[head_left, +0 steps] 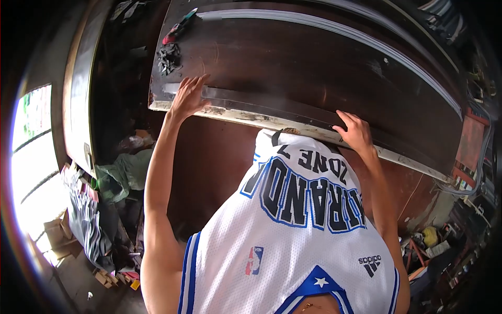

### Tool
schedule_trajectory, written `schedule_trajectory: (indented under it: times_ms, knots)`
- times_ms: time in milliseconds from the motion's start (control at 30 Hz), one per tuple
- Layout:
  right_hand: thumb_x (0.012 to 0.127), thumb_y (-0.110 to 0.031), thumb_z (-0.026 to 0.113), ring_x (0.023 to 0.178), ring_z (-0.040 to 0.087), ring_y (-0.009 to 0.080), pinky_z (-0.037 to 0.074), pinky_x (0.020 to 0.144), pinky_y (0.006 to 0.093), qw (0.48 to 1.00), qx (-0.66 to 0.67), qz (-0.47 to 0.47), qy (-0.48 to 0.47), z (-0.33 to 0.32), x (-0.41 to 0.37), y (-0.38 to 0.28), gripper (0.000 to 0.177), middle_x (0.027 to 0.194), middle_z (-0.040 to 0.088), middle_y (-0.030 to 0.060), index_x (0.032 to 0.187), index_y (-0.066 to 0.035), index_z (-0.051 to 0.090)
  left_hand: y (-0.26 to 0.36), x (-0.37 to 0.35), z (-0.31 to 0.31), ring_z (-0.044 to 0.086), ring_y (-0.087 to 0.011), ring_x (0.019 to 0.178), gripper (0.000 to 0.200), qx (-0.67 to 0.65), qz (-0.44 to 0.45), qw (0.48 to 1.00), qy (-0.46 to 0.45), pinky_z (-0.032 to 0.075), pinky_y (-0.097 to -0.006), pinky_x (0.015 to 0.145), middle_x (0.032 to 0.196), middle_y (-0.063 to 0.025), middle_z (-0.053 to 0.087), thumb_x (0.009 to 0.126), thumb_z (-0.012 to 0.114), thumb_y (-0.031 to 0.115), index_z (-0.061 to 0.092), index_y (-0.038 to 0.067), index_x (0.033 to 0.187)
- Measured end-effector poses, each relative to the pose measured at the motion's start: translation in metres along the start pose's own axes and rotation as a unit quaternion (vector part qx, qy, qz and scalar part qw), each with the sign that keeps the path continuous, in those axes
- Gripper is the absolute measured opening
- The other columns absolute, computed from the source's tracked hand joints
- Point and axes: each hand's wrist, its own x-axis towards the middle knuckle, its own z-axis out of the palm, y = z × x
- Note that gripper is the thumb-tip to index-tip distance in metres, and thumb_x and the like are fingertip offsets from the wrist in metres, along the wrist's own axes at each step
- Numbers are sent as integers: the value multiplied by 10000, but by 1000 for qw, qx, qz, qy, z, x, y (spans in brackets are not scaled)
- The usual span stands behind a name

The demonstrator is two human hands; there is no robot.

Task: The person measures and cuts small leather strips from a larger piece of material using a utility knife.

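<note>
A long, thin dark grey strip (272,103) lies along the front edge of a dark tabletop (293,68). My left hand (189,98) rests over the strip near its left end, fingers stretched forward and thumb out to the side. Farther right, my right hand (356,132) is at the same edge, its thumb and fingers apart near the strip. Beyond my left hand sit a small heap of dark scraps (169,58) and a tool with a red and teal handle (179,27).
A bundle of long grey strips (324,25) runs across the tabletop's far part. A red frame (470,144) stands at the right end. On the left are a green plastic bag (112,180), hanging grey strips (91,225) and a cardboard box (61,235). Clutter fills the lower right.
</note>
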Motion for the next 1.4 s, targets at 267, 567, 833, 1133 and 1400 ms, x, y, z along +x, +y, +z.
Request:
schedule_trajectory:
  times_ms: [267, 567, 833, 1133, 1400]
  knots:
    - [770, -234, 781, 1014, 660, 328, 542, 867, 394, 1000, 6, 10, 15, -3, 1, -1, 458, 1129, 682, 156, 1165, -37, 657, 52, 15, 19, 570, -269, 1189, 625, 40, 171, 983, 57, 430, -411, 1038, 1259, -114, 615, 703, 804, 118, 563, 58, 1276]
    - [754, -283, 770, 955, 676, 307, 549, 806, 415, 997, 31, 25, 63, 70, 13, 2, 410, 1027, 702, 117, 1102, -96, 661, 13, 24, 55, 610, -328, 1048, 411, 19, 153, 988, 33, 490, -425, 910, 1132, -132, 650, 779, 710, 104, 615, 66, 1177]
    - [735, -254, 768, 883, 684, 276, 564, 743, 414, 998, -17, 15, 56, 110, 31, -11, 311, 880, 690, 86, 944, -76, 624, -24, 16, 79, 589, -363, 1046, 449, 27, 138, 990, 33, 489, -439, 885, 1142, -145, 610, 715, 758, 35, 594, 43, 1133]
    - [719, -204, 781, 1021, 643, 260, 540, 840, 379, 991, -75, 107, -2, 74, -24, 44, 438, 1118, 660, 69, 1116, -82, 643, -31, 15, 94, 603, -366, 1053, 494, 67, 105, 992, 29, 500, -444, 879, 1155, -158, 620, 712, 781, 55, 590, 33, 1167]
    - [678, -290, 814, 781, 712, 277, 574, 675, 399, 986, -130, 86, 56, 41, -84, 126, 303, 803, 699, 116, 846, -84, 669, 0, 26, 97, 580, -380, 1089, 569, 121, 109, 987, -1, 474, -449, 920, 1210, -174, 602, 710, 787, 88, 576, 35, 1236]
